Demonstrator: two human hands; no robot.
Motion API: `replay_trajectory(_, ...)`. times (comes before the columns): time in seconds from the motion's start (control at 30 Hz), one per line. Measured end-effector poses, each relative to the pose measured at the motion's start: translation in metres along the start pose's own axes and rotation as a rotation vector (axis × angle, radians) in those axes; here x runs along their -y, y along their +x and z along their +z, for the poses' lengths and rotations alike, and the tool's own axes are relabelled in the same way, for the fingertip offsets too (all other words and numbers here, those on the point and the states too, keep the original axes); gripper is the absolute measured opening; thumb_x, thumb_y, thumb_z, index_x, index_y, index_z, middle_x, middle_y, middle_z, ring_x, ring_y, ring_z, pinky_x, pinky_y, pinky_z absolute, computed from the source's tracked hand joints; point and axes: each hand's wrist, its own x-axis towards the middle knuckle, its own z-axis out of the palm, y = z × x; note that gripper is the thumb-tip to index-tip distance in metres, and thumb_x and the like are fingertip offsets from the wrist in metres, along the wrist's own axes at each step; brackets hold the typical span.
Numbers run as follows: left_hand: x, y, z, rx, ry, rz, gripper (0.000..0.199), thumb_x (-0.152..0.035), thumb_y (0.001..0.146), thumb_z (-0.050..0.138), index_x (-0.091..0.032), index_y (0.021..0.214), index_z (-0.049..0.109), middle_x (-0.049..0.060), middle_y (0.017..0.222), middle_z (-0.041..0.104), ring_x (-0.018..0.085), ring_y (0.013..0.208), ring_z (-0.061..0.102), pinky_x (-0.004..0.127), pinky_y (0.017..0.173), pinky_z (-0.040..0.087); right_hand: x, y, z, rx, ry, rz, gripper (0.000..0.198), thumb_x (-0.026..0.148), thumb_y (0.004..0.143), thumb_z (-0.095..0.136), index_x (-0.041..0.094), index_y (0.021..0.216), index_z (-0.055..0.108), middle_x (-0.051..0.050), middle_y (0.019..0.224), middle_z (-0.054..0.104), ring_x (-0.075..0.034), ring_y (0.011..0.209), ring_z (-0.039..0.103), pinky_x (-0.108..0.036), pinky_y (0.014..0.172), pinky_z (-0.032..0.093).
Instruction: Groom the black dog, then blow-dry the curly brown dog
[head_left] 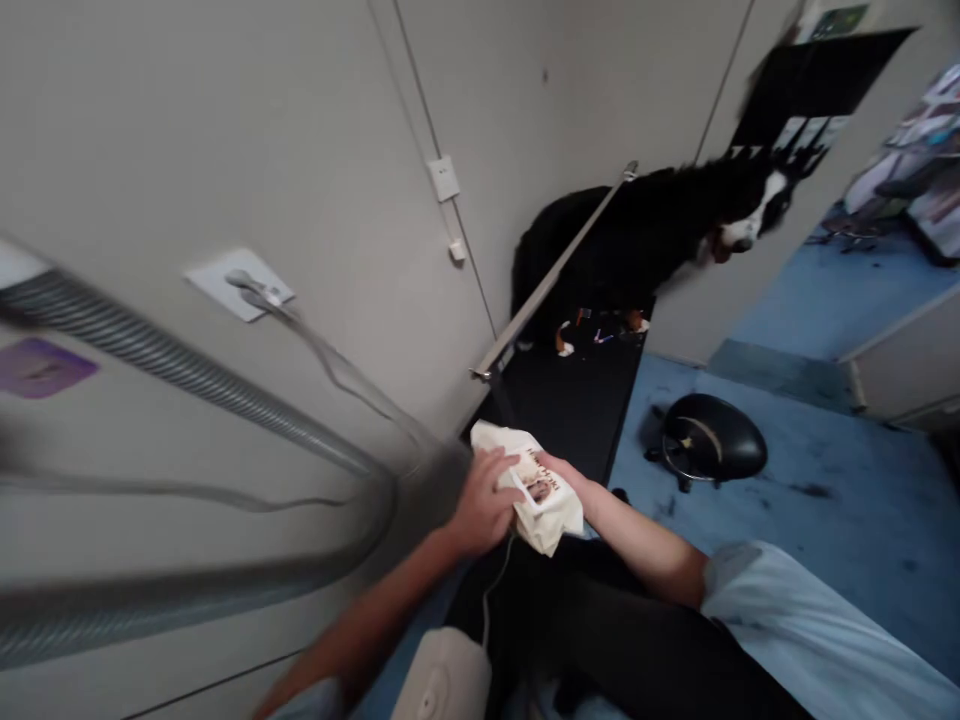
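Clock reference: the white packet [537,488] is serving as the dial's centre, with 12 pointing to the top of the head view.
Packet position: it is hanging in both hands above the wearer's dark-clothed lap [630,640], just short of the near end of the black table [577,410], and is tilting toward 5 o'clock; its printed label is facing up.
Left hand: the hand [484,505] is gripping from 9 o'clock, half closed, fingers bending over the upper face and lying on the label's edge.
Right hand: the hand [568,474] is cupping the side at 3 o'clock, closing around the packet; its lower fingers are hiding, so their exact curl I cannot tell.
Sleeve: light blue cloth [810,610] is covering the right upper arm at 4 o'clock.
Dog: a black dog [652,235] with a white-marked face is standing on the table at 1 o'clock, its head turning toward 2.
Bar: a pale bar [551,280] is running slantwise in front of the dog, at 12.
Stool: a black round-seated stool [720,430] is standing on the blue floor [847,530], between 2 and 3.
Appliance: a white housing [442,675] is showing at 7, a thin cord [487,605] rising from it toward the packet.
Wall: a plug is sitting in the socket [244,283] at 10; a ribbed hose [202,370] is sloping past between 9 and 10.
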Motion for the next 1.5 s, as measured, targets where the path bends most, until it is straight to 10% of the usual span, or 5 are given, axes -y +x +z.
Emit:
replay_trajectory(0.23,-0.061,0.041,0.175,0.146,-0.984,-0.695,0.064,-0.068,0.092,0.040,-0.019,0.129,0.059,0.020,0.139,0.060,0.034,0.127,0.059,0.050,0.099,0.052,-0.017,-0.087,-0.118,-0.310,0.162,-0.143,0.062,0.055,0.070,0.075,0.017,0.116,0.060,-0.013,0.099,0.076,-0.029,0.089,0.074,-0.048,0.089,0.057)
replay_trajectory(0.47,-0.126,0.084,0.258,0.081,-0.928,-0.497,0.060,-0.061,0.080,0.062,-0.012,0.115,0.065,0.017,0.113,0.074,0.029,0.103,0.072,0.039,0.088,0.057,0.013,-0.154,-0.162,-0.743,-0.911,-0.254,0.092,0.051,0.070,0.078,0.015,0.148,0.045,-0.022,0.152,0.043,-0.037,0.138,0.047,-0.051,0.113,0.041)
replay_trajectory(0.8,-0.153,0.081,0.265,0.379,-0.446,-0.212,0.046,-0.049,0.085,0.043,-0.013,0.085,0.072,0.017,0.091,0.077,0.032,0.091,0.072,0.040,0.085,0.054,-0.012,-0.197,-0.114,-1.074,-1.000,0.140,0.084,0.038,0.083,0.061,0.004,0.154,0.032,-0.030,0.151,0.039,-0.038,0.128,0.054,-0.049,0.106,0.047)
replay_trajectory(1.2,-0.097,0.061,0.219,0.313,-0.555,-0.295,0.060,-0.071,0.081,0.044,-0.015,0.075,0.065,0.013,0.074,0.071,0.025,0.073,0.066,0.032,0.065,0.048,-0.068,-0.193,-0.116,-1.329,-0.860,-0.132,0.059,0.014,0.087,0.040,0.014,0.145,0.051,-0.018,0.143,0.057,-0.031,0.132,0.054,-0.055,0.112,0.042)
replay_trajectory(1.5,-0.067,0.059,0.177,0.330,-0.576,-0.274,0.058,-0.067,0.083,0.049,-0.013,0.080,0.069,0.014,0.081,0.074,0.026,0.077,0.067,0.031,0.068,0.048,-0.055,-0.160,-0.059,-0.863,-1.166,-0.464,0.023,0.030,0.094,0.051,0.019,0.100,0.070,-0.016,0.133,0.059,-0.027,0.127,0.053,-0.050,0.108,0.045)
